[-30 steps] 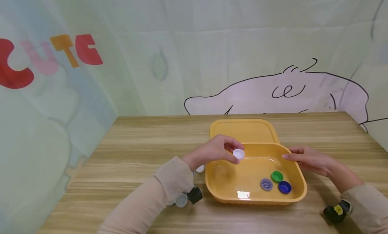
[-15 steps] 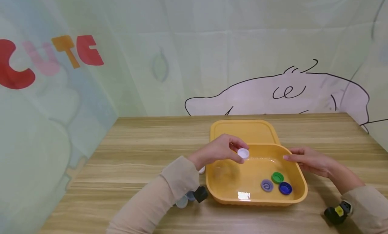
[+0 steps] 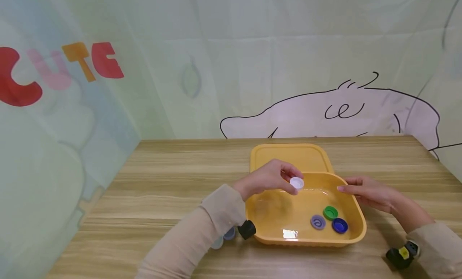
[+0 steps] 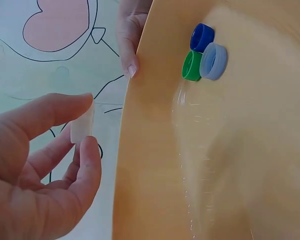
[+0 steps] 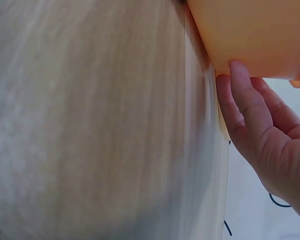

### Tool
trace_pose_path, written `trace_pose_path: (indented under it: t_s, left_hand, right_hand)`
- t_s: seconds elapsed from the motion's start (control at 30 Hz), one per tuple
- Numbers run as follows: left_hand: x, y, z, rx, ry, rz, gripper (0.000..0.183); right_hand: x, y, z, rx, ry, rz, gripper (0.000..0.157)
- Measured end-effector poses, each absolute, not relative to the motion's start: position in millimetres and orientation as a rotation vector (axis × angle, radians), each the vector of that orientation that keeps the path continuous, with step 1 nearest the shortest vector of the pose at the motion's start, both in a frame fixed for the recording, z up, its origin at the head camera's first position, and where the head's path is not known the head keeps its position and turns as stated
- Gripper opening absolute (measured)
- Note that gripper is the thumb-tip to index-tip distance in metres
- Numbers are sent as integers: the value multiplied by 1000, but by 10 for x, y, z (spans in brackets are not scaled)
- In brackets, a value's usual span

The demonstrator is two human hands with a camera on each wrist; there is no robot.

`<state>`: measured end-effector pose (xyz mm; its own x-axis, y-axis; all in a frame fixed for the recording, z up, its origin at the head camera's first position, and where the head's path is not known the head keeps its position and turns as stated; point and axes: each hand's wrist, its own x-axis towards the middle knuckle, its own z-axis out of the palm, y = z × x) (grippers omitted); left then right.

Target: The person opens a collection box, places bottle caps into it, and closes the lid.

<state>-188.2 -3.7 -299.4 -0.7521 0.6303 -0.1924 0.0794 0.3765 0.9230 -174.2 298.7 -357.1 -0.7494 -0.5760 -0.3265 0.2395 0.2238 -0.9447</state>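
Observation:
Over the yellow plastic box (image 3: 260,235), my left hand (image 3: 271,178) pinches a white bottle cap (image 3: 296,183) between thumb and fingertips. The left wrist view shows the cap (image 4: 82,125) edge-on, held above the rim. My right hand (image 3: 371,194) grips the box's right side, its thumb over the rim and its fingers against the outer wall, as in the right wrist view of that hand (image 5: 270,125). On the box floor lie a green cap (image 3: 330,212), a dark blue cap (image 3: 340,225) and a pale purple cap (image 3: 318,222), close together.
Behind the box lies its yellow lid (image 3: 290,156), partly covered by it. Left of the box, a greyish-blue cap (image 3: 230,233) and a pale cap (image 3: 217,242) lie on the wooden table (image 3: 173,178), partly hidden by my left sleeve. A printed cloth (image 3: 202,70) hangs behind.
My left hand has moved slightly right over the box with the white cap. The left sleeve now hides more of the loose caps on the table. My right hand stays at the rim.

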Motion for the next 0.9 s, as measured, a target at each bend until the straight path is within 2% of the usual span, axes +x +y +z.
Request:
trace_pose_path:
  t_s: [0.3, 0.6, 0.9]
  left_hand:
    - [-1948, 40, -3052, 614, 2114, 1329, 32]
    - [-1963, 149, -3107, 649, 2092, 1331, 31]
    - [-1965, 244, -3147, 691, 2095, 1272, 30]
  right_hand:
    - [-1739, 2987, -3581, -305, 1846, -1603, 47]
    - [-1752, 2999, -3591, -331, 1826, -1613, 39]
    - [-1746, 2993, -3596, -310, 1829, -1605, 44]
